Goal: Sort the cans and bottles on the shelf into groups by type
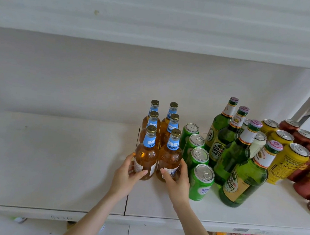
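While gripping the front two amber bottles [146, 159], left hand [127, 171] round one, right hand [177, 176] round the other, just left of the green cans [201, 182]: likely squaring this group; next, nudging both back evenly.

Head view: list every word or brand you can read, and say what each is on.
"BAHE": blue neck labels of the front-left amber bottle and front-right amber bottle.
"Yanjing Beer": body label of a green bottle.
Too small or blurred: the characters under "BAHE", the white print on the green cans, the small print on the yellow cans, the red cans, the handwriting on the shelf edge.
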Available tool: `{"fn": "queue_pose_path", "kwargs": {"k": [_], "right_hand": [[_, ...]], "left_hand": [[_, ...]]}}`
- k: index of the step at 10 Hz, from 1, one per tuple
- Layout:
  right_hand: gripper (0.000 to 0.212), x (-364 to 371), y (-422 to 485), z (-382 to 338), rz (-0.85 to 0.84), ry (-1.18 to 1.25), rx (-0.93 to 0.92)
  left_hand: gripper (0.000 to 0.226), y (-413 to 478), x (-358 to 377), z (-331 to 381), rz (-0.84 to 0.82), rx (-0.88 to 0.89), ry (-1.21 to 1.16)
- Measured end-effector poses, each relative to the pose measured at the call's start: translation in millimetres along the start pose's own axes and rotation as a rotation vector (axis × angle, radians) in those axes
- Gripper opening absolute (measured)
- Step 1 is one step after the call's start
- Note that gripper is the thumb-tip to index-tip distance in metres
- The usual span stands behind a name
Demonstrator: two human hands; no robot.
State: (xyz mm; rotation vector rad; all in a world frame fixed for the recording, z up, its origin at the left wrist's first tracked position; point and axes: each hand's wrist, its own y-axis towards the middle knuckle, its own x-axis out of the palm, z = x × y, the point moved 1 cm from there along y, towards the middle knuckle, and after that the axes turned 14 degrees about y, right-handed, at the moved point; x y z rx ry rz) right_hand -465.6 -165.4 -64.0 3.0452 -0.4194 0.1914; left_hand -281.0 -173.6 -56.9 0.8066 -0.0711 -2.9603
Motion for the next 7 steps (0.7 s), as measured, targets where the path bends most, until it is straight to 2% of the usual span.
{"fn": "queue_pose_path", "kwargs": {"k": [2,3,4,6,7], "right_hand": [[0.066,-1,0,-1,-0.010,-0.007,-0.026],[0.066,0,-2,-3,0.002,-0.043,-0.025],[0.069,1,-6,-11,0.014,-0.131,-0.044],[0.086,-2,-35,-20,-0.044,-0.545,-0.132],[0.083,-8,-60,-19,-0.052,-0.919,-0.216]], "left_hand": [[0.064,0,-1,0,-0.003,0.011,0.031],[0.061,-1,-4,3,0.006,0.057,0.159],[0.065,-3,-9,-2,0.082,0.136,0.440],[0.062,-32,-20,-4,0.274,0.322,0.948],[0.065,-61,-22,-11,0.304,0.365,1.130]]}}
